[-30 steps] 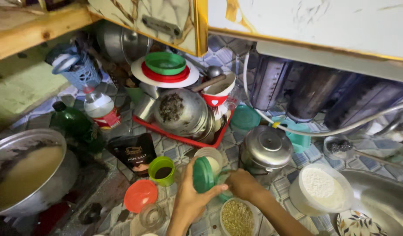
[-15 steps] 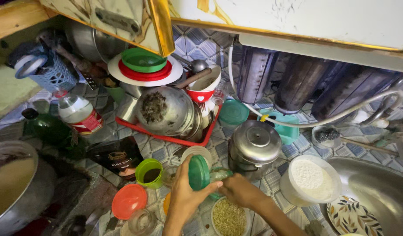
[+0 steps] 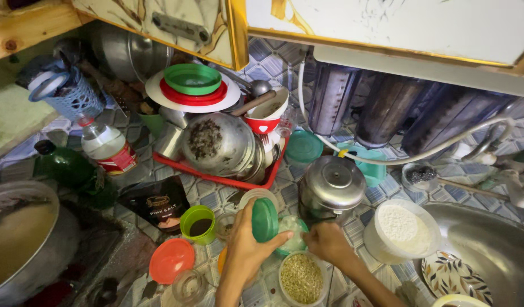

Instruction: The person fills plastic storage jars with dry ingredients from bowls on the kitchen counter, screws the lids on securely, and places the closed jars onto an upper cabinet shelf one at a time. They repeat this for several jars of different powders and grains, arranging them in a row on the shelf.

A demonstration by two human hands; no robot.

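Fingers (image 3: 273,241) grip green lid (image 3: 265,220) (counter crowded).

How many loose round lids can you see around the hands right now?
3: a green lid in the left hand, an orange lid lying on the counter, a teal lid by the red rack. Others may be hidden.

One head-worn view only. You look steeply down from close above the tiled counter (image 3: 216,196), facing the wall cabinets (image 3: 387,25); your forearms enter from the bottom edge.
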